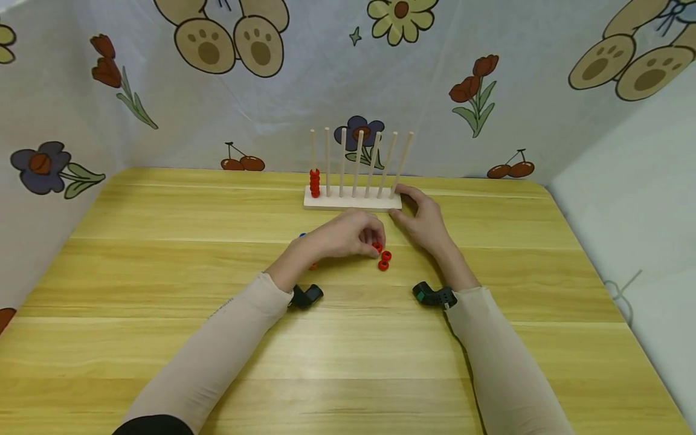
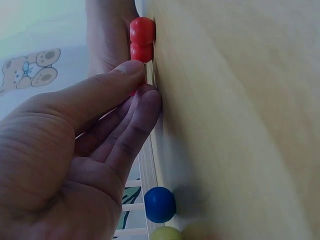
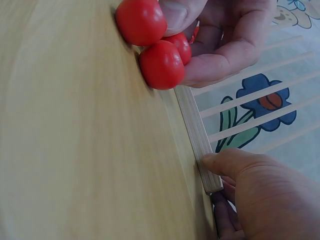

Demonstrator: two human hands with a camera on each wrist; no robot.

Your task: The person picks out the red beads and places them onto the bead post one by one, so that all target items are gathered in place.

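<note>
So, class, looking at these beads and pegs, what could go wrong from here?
The two loose red beads lie right by the left hand, so a nudge might send them rolling. The blue bead sits near that hand's wrist side, so the arm could sweep it aside. The right hand holds just one end of the peg stand, so the far end might swing if bumped.

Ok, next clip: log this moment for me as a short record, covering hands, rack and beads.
left hand: pinches a red bead just above the table
right hand: grips the right end of the rack's base
rack: seven upright pegs
bead stack: red, on the leftmost peg
loose red beads: two beside the left hand
other colours: blue bead and partly cropped yellow bead, left wrist view
</note>
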